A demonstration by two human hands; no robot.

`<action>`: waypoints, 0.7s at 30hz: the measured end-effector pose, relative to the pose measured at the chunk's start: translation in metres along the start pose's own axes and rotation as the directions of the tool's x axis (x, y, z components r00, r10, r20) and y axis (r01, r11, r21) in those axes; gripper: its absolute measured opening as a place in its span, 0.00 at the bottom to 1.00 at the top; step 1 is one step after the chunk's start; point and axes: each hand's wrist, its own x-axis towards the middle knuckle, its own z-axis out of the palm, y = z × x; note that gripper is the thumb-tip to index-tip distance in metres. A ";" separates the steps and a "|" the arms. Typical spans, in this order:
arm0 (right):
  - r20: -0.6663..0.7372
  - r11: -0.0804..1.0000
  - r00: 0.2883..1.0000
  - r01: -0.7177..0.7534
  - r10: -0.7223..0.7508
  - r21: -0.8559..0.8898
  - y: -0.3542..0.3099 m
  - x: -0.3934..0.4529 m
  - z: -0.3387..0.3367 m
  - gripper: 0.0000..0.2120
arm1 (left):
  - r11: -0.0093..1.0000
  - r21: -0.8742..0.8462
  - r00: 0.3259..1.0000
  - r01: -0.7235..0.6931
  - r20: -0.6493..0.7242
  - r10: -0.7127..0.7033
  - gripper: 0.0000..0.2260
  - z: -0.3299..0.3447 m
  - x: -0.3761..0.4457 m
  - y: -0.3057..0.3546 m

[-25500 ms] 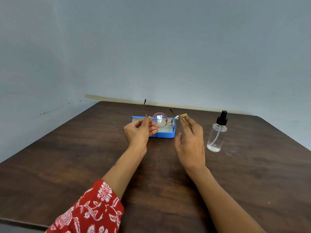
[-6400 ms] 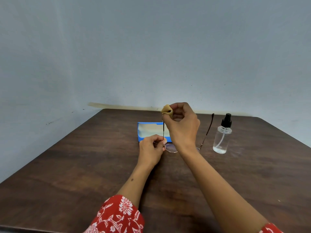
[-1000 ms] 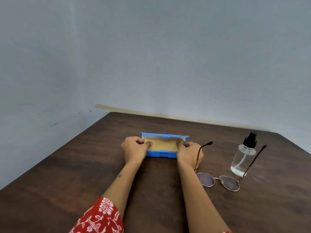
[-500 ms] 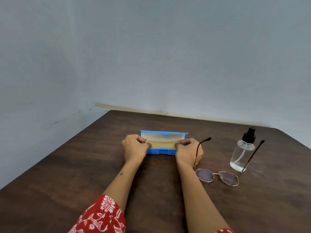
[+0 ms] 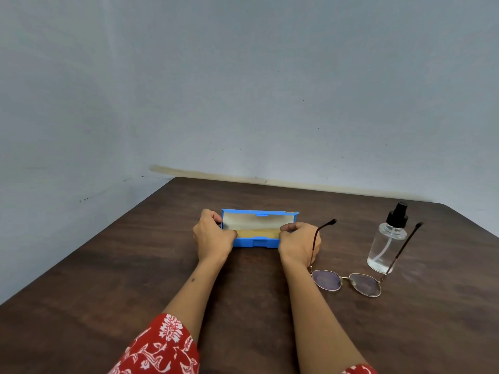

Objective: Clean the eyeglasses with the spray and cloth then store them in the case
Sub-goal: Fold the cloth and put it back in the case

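The left hand and right hand cover both ends of the case. Their fingertips stay hidden, and the cloth shows only between them.

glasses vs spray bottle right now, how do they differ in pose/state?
The eyeglasses lie lenses-down on the table with temples open and pointing up; the spray bottle stands upright, capped. The eyeglasses are thin metal frame; the spray bottle is clear plastic with black nozzle. Neither is held.
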 end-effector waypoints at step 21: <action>-0.054 0.970 0.971 0.227 -0.232 -0.083 0.005 -0.023 0.005 0.12 | 0.997 -0.045 0.998 -0.066 0.000 0.066 0.07 0.002 -0.008 -0.003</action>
